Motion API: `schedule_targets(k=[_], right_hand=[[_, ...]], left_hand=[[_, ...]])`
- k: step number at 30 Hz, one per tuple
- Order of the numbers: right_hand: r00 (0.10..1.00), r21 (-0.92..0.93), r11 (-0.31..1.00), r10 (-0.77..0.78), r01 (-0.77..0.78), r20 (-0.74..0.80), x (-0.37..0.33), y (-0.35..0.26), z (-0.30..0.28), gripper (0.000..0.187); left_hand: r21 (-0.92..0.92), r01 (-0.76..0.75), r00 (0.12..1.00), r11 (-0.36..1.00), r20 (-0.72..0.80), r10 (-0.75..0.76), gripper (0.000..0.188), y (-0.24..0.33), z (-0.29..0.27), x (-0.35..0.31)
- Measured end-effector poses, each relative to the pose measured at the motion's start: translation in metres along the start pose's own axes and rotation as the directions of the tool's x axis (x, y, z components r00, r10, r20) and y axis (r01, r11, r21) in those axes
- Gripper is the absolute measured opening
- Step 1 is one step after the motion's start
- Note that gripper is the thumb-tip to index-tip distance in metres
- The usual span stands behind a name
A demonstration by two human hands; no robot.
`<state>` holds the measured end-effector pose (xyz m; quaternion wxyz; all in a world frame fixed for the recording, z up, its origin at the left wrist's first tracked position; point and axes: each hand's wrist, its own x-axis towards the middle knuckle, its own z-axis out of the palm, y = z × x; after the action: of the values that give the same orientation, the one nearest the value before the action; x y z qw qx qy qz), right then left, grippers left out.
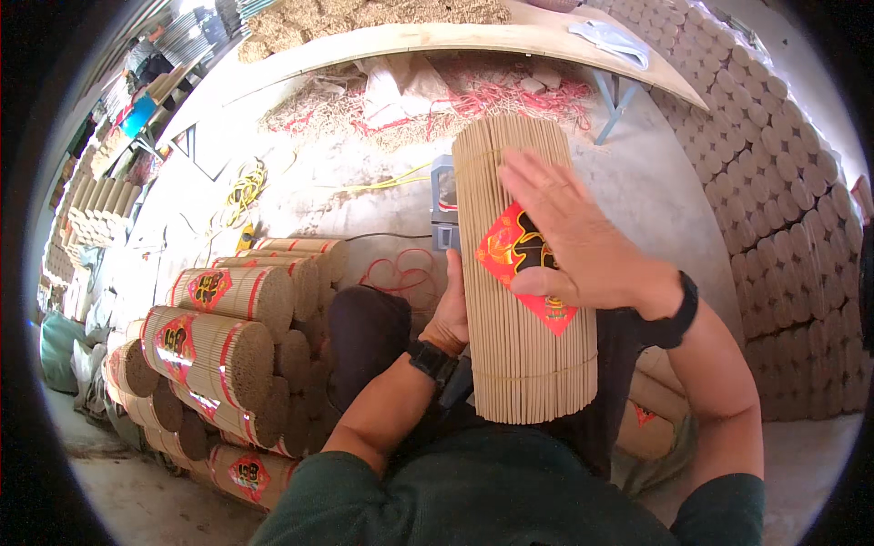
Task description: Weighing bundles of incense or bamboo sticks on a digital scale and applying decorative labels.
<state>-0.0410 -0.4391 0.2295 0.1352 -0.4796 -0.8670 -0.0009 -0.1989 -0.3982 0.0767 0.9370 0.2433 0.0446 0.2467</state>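
1. Apparently, the step in hand is seating the red, diamond-shaped paper label with black-and-gold print point(510, 255) on the tan, cylindrical bundle of thin sticks point(528, 364). We have that bundle in front of us, leaning between our knees, with 2 thin bands around it, 1 near each end.
2. Our right hand point(575, 218) lies over the label's right side, its 4 fingers extended and nearly together, the thumb apart across the label.
3. Our left hand point(449, 309) supports the bundle's left side, thumb straight up along it; we cannot tell how its other fingers sit, as the bundle hides them.
4. We judge that any next move calls for keeping the label flat and centred while the left hand steadies the bundle.
5. Just beyond the bundle's left side stands a grey-blue machine with a handle point(443, 205), which leaves little room there. Loose red strap loops point(401, 273) lie nearby and could snag.
6. To our left sits a pile of labelled, red-banded stick bundles point(205, 364); far right, a tall wall of stacked brown bundles point(774, 237).
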Motion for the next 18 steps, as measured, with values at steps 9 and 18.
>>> schedule_targets(k=[9, 18], right_hand=[[0.999, 0.080, 0.997, -0.020, 0.022, -0.025, -0.001, 0.004, 0.002, 0.097], [0.997, 0.097, 0.995, -0.028, 0.034, -0.066, -0.007, 0.011, 0.006, 0.092]], left_hand=[[0.021, -0.087, 0.996, 0.996, -0.001, 0.087, 0.105, 0.008, 0.010, -0.007], [-0.039, -0.147, 0.988, 0.988, 0.046, 0.148, 0.110, 0.008, 0.002, -0.002]])
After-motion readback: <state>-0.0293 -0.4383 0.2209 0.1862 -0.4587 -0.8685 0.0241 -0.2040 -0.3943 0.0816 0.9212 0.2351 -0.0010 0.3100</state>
